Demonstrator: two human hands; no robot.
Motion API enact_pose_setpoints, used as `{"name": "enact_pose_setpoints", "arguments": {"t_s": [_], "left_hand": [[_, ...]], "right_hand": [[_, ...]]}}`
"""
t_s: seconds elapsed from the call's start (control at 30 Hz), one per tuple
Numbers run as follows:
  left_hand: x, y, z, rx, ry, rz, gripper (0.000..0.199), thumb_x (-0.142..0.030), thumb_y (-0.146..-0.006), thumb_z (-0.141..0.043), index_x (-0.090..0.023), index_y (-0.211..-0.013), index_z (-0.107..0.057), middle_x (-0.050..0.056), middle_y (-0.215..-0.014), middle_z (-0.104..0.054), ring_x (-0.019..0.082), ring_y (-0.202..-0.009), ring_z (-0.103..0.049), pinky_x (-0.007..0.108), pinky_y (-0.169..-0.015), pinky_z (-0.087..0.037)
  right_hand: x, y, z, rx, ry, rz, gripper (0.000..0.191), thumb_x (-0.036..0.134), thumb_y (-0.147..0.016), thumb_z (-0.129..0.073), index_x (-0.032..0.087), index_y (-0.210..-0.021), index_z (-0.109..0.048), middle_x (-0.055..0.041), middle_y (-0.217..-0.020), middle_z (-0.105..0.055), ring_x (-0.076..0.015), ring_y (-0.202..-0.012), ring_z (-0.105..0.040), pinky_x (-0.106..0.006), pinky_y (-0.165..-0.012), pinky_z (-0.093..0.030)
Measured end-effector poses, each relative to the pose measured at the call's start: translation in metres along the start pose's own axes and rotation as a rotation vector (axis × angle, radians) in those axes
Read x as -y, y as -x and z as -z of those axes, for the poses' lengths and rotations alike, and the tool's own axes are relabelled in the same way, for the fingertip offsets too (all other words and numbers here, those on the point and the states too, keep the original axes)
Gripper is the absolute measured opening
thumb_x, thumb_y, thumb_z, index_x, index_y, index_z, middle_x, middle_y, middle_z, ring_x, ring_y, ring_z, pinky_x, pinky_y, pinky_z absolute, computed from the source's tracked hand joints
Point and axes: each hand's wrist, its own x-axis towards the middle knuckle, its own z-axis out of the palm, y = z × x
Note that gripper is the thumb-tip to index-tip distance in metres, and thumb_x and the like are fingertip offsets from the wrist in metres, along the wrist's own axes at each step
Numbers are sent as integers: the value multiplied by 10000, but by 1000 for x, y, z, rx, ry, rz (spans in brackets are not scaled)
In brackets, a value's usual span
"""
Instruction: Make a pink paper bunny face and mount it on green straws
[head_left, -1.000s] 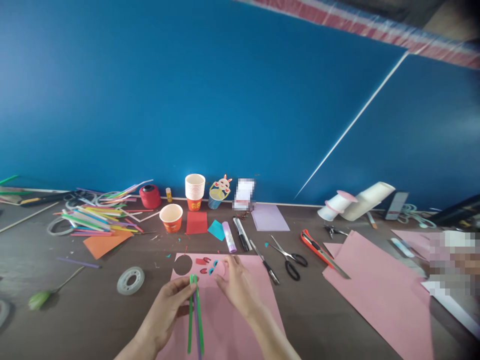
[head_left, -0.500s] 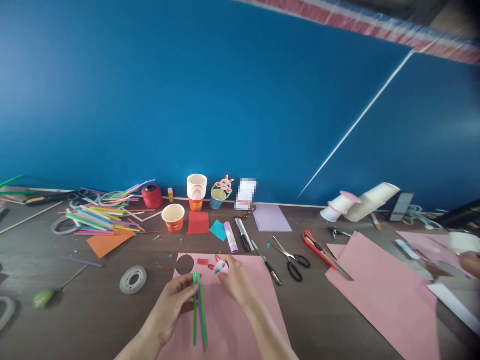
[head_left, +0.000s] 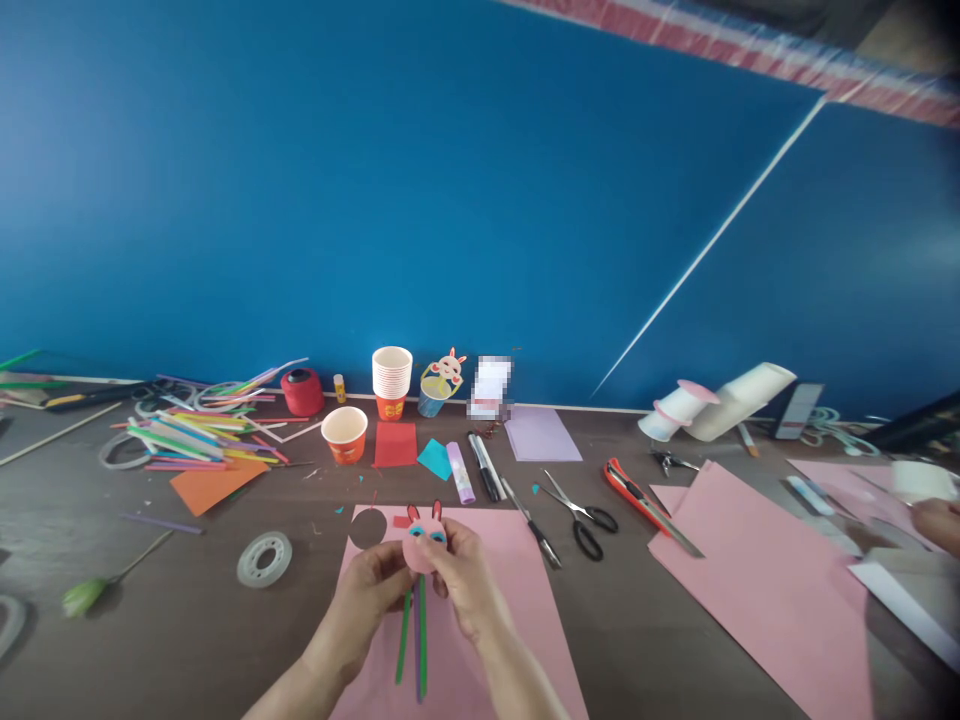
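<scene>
My left hand (head_left: 364,590) is closed on the upper ends of two green strips and a purple strip (head_left: 419,645), which hang down toward me. My right hand (head_left: 471,582) pinches a round pink paper rabbit face (head_left: 418,556) with pink ears and blue eyes, thumb on its front. The face covers the tops of the strips; whether it touches them I cannot tell. Both hands are over a pink paper sheet (head_left: 517,630), which has a round hole cut near its far left corner. A small red paper piece (head_left: 401,521) lies behind the face.
Scissors (head_left: 581,515), a craft knife (head_left: 525,500) and a red utility knife (head_left: 637,500) lie to the right. A tape roll (head_left: 265,559) is left. Paper cups (head_left: 391,375) and a strip pile (head_left: 195,435) stand farther back. Another person's hand (head_left: 937,522) shows at far right.
My right hand has brought the rabbit face left and toward me, over the tops of the strips. My left hand has shifted slightly right with the strips.
</scene>
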Motion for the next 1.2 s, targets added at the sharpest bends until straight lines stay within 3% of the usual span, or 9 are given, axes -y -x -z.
{"name": "enact_pose_setpoints", "arguments": {"t_s": [0.13, 0.33, 0.53, 0.93, 1.2], "left_hand": [[-1, 2, 1, 79, 12, -22, 341, -312, -651, -664, -166, -958, -646, 16, -752, -617, 107, -620, -493, 225, -585, -365], [5, 0, 0, 41, -3, -29, 324, -299, -623, -680, -155, -912, -662, 2, -679, -575, 99, -571, -445, 218, -536, -331], [3, 3, 0, 103, 36, -30, 303, -279, -643, -662, -163, -923, -663, 11, -706, -589, 104, -585, -459, 216, -538, -324], [-1, 4, -4, -3, -1, 3, 428, -512, -604, -664, -133, -803, -671, -5, -581, -553, 100, -522, -451, 203, -489, -308], [4, 1, 2, -31, 99, -14, 304, -423, -624, -688, -146, -748, -662, -27, -553, -521, 92, -521, -441, 201, -509, -356]], "right_hand": [[-4, -2, 0, -13, 2, 30, 228, 346, -710, -629, 140, -763, -549, 81, -493, -401, -22, -348, -290, -159, -335, -205], [-2, -3, -1, 13, -42, 29, 225, 336, -705, -629, 141, -787, -553, 80, -510, -396, -21, -356, -279, -157, -332, -198], [5, -3, 6, 67, -8, -27, 215, 325, -683, -633, 144, -732, -528, 87, -477, -373, -25, -337, -248, -168, -315, -175], [10, 1, 3, 35, 104, 17, 211, 330, -665, -644, 140, -697, -556, 82, -467, -390, -33, -370, -288, -174, -362, -219], [1, 2, 7, 41, 115, 39, 294, 436, -717, -593, 149, -732, -530, 85, -452, -403, -34, -345, -288, -170, -345, -207]]}}
